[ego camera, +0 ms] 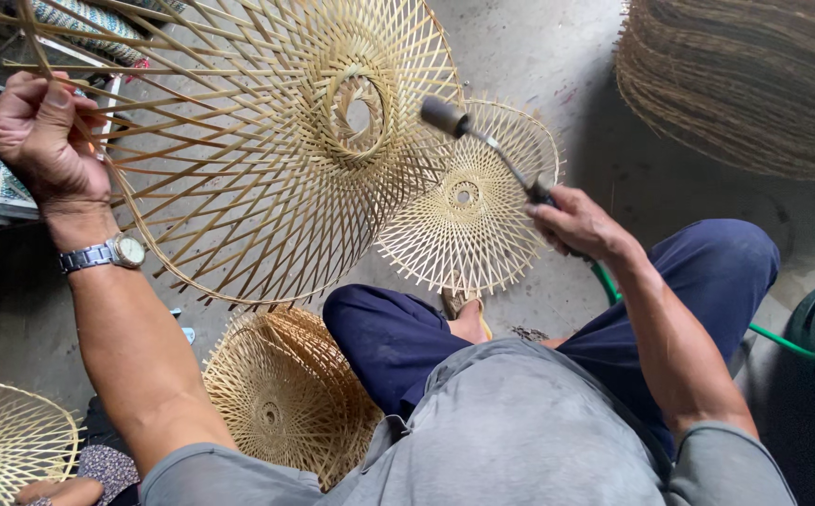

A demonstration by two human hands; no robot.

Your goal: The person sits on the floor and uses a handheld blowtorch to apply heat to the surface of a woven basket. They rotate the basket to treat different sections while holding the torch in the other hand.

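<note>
Left hand (42,136) grips a raised woven bamboo frame (267,141) at ten o'clock; right hand (576,225) clasps a gas torch (482,145), nozzle near its weave, apparently mid-singeing.

1. The left hand (37,136) grips the splayed rim strips of a large woven bamboo frame (267,141), holding it raised and tilted; a metal wristwatch (107,253) sits on that wrist.
2. The right hand (576,225) is closed around the handle of a gas torch (482,145) — its dark nozzle points at the frame's open central ring.
3. A green hose (773,339) runs from near the right hand to the frame's right edge.
4. On the concrete floor (538,56) lies a flat round bamboo lattice (468,201), just behind the torch.
5. A stack of similar frames (285,394) rests beside the left knee — another frame (4,450) shows at lower left.
6. A bundle of brown fibres (745,84) fills the upper right.
</note>
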